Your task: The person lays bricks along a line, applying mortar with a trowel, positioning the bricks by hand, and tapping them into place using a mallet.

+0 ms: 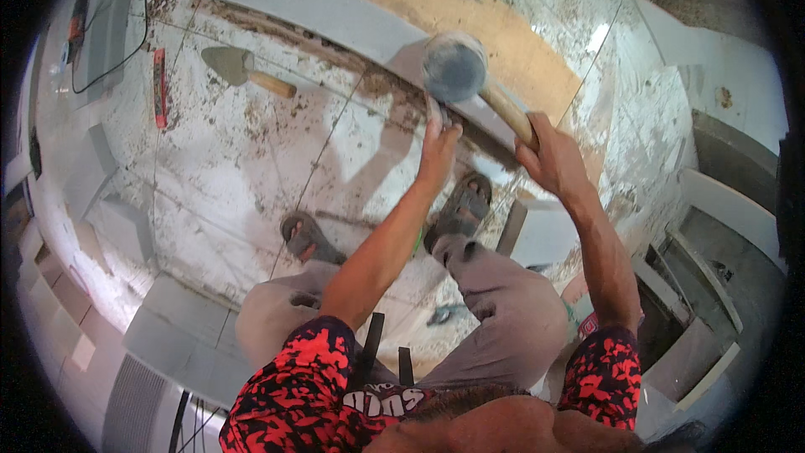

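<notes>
Wooden-handled trowel [241, 67]; red bar [159, 88] to its left; corded orange tool [80, 13] farther left

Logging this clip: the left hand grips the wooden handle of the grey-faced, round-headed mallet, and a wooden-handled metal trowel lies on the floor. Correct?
Not quite: the head view shows the right hand gripping the mallet by its handle. The trowel does lie on the floor.

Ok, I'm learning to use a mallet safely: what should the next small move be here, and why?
I'd probably ease the left hand away from the head of the mallet before any tap. The right hand grips its wooden handle, and the head appears right beside the left hand; whether it touches the grey slab, I can't tell.
</notes>
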A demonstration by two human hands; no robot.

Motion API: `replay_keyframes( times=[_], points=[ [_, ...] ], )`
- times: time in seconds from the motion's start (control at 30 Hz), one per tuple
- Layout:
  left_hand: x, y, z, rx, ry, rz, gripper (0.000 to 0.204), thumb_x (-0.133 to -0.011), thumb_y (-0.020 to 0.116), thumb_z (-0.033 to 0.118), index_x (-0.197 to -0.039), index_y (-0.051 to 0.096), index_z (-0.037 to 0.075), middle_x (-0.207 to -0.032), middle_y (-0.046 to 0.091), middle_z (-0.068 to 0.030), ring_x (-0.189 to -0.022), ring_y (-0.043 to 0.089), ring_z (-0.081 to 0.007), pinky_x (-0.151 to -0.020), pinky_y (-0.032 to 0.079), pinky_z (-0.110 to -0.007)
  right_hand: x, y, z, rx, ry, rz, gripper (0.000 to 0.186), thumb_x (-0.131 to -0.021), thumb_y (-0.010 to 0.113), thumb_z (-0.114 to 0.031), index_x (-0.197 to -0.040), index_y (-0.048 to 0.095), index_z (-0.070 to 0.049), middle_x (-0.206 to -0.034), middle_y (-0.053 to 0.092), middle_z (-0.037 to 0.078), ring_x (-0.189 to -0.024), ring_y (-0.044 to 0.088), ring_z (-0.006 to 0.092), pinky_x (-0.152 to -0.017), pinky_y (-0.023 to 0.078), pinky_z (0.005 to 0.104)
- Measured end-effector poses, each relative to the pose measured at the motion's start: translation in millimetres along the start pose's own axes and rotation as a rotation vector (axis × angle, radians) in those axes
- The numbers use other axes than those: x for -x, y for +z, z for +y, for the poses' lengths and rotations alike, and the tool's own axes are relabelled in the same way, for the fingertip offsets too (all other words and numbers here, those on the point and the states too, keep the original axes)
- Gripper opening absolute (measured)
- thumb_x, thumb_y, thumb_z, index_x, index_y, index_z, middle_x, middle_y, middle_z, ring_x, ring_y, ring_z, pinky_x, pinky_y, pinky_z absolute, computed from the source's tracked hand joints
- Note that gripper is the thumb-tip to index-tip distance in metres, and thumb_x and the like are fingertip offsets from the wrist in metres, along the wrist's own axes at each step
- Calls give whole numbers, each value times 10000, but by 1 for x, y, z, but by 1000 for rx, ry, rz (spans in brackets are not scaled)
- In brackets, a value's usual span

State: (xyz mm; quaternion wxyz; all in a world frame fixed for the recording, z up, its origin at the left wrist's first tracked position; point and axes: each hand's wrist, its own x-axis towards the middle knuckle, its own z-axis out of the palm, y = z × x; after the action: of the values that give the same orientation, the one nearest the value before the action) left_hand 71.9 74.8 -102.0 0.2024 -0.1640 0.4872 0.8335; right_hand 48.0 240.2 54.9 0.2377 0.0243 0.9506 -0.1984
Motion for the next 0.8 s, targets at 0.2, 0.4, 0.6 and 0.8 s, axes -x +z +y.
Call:
replay_keyframes(
  times=[0.2,0.4,0.6,0.8],
  points=[
    [-6,4,-34,-50,137,-16,761,-870,522,164,-1470,100,-37,-1373,356,-135,-1225,357,-211,-1057,244,-301,-1,19,7,116,-2,47,295,-848,592,-169,-1093,477,-51,-752,621,237,-684,625,423,-614,485,467],
    [-9,19,-29,-135,260,-78,836,-846,495,105,-1478,-37,-22,-1520,141,-199,-1394,182,-257,-1127,142,-316,8,31,-9,89,63,276,265,-852,580,-180,-1044,468,-36,-668,582,237,-650,609,423,-573,449,456],
    [-14,14,-41,-75,259,-94,822,-817,461,72,-1437,-49,-102,-1518,-49,-294,-1427,-47,-378,-1165,-3,-385,17,32,-41,42,169,248,310,-838,595,-235,-1026,441,-42,-752,600,282,-730,606,476,-617,454,493],
    [-4,17,-34,-189,283,-136,829,-817,474,64,-1442,-47,-91,-1514,-36,-305,-1428,-19,-383,-1166,28,-384,21,52,-37,110,88,361,248,-841,592,-189,-966,473,-10,-629,545,235,-551,549,362,-531,410,434]
  ],
)
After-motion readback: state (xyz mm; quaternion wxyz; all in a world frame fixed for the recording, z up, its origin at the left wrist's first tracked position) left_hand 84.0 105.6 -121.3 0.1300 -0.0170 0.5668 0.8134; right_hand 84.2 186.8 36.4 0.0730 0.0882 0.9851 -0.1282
